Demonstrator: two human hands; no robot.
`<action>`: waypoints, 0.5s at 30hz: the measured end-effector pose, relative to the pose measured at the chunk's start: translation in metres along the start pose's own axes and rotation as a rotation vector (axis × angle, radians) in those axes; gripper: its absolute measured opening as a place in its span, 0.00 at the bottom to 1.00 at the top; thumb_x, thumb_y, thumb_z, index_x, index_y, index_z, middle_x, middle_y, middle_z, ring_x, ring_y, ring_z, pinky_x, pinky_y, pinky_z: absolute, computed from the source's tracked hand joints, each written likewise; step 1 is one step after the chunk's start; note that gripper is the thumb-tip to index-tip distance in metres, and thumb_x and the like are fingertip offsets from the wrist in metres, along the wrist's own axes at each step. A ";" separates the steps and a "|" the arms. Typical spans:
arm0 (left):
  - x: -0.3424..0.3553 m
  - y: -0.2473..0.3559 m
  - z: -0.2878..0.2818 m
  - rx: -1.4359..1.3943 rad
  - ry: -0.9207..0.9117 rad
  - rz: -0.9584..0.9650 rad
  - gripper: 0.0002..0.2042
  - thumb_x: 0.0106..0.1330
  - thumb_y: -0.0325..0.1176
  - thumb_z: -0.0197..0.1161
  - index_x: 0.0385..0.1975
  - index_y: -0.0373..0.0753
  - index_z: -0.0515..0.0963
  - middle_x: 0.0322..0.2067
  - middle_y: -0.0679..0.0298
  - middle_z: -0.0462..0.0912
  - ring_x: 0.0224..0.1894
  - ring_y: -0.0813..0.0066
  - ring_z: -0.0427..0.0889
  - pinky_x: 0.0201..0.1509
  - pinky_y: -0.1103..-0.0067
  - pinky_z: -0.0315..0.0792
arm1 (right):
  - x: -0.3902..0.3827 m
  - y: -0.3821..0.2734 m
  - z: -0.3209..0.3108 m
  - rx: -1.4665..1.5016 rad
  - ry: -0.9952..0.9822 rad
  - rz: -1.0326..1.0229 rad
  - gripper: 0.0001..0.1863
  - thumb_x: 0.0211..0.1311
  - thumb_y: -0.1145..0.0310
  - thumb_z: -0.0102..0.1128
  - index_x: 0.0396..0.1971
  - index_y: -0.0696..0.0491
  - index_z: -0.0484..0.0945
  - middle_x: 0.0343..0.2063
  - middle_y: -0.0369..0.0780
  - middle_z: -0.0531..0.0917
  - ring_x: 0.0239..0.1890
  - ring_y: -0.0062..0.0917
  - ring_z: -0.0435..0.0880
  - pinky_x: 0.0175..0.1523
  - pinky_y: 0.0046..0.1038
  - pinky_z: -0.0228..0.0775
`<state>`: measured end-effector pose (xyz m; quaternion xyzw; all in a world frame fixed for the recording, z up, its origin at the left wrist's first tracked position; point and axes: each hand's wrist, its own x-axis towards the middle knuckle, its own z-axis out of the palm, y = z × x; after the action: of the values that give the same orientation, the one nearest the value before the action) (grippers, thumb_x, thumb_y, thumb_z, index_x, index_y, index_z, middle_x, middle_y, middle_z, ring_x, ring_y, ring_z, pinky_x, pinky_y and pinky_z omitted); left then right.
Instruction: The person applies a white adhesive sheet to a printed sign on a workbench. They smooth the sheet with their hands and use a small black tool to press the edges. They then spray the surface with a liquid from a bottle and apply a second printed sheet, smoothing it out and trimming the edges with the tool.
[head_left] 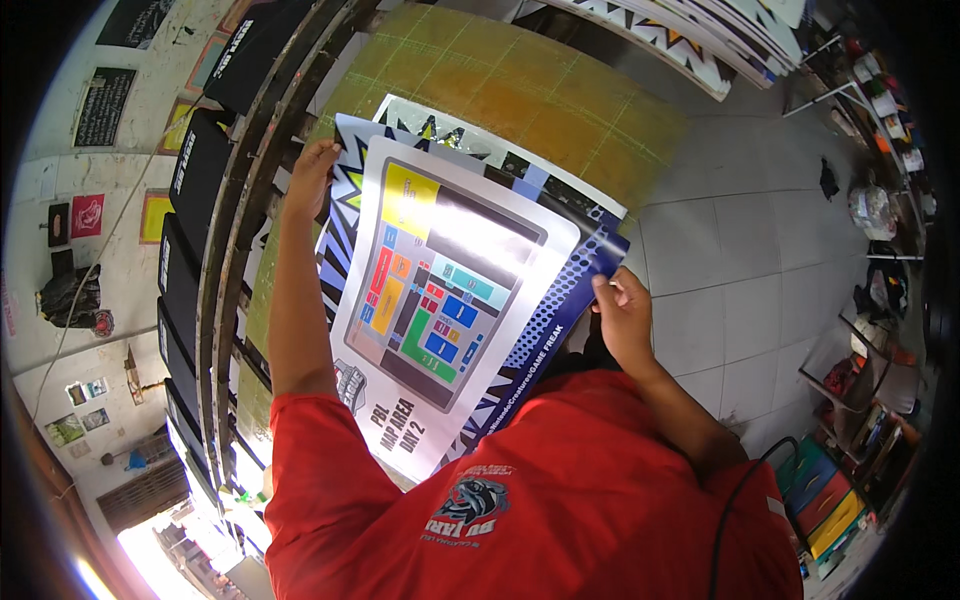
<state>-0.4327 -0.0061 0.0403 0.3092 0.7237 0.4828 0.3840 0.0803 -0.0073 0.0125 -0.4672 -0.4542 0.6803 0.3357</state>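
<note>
A white poster [480,190] printed with a coloured floor map lies on top of a larger blue printed sheet [560,312] with dots and jagged black-and-white shapes. The sheet is lifted toward my chest and slightly bowed. My left hand [314,180] is closed on the sheet's far left corner. At the right edge, my right hand [624,312] pinches the blue sheet between thumb and fingers. Under both, another printed board [440,120] with a white edge and spiky shapes rests on a yellow-green cutting mat [510,70]. My body hides the near edges.
Dark metal rails [245,170] run along the mat's left side, with several black boxes [190,180] beyond. Stacked printed boards [680,50] stand at the far right. Pale floor tiles [740,230] lie to the right, before a cluttered rack [880,210] and a chair [860,380].
</note>
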 end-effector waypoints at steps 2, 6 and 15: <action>0.006 -0.007 -0.002 0.073 -0.003 -0.001 0.06 0.68 0.38 0.64 0.37 0.44 0.80 0.22 0.81 0.71 0.22 0.92 0.65 0.25 0.89 0.58 | 0.003 0.005 -0.009 -0.054 -0.013 0.029 0.09 0.72 0.65 0.57 0.31 0.53 0.75 0.24 0.30 0.77 0.25 0.09 0.74 0.28 0.14 0.69; 0.025 0.004 0.018 0.277 0.030 -0.026 0.09 0.66 0.38 0.65 0.35 0.40 0.81 0.22 0.78 0.72 0.23 0.89 0.66 0.26 0.86 0.60 | 0.009 -0.001 -0.011 -0.026 -0.051 0.110 0.08 0.71 0.66 0.57 0.32 0.53 0.75 0.23 0.30 0.78 0.24 0.10 0.77 0.27 0.13 0.71; 0.054 -0.002 0.036 0.228 -0.040 -0.006 0.07 0.63 0.35 0.66 0.34 0.38 0.83 0.23 0.74 0.77 0.23 0.87 0.70 0.28 0.84 0.66 | 0.004 -0.007 -0.009 0.004 -0.014 0.116 0.11 0.68 0.74 0.58 0.48 0.57 0.72 0.28 0.34 0.80 0.23 0.13 0.77 0.25 0.14 0.70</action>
<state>-0.4302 0.0543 0.0164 0.3585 0.7670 0.3898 0.3622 0.0873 0.0019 0.0165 -0.4874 -0.4273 0.7026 0.2936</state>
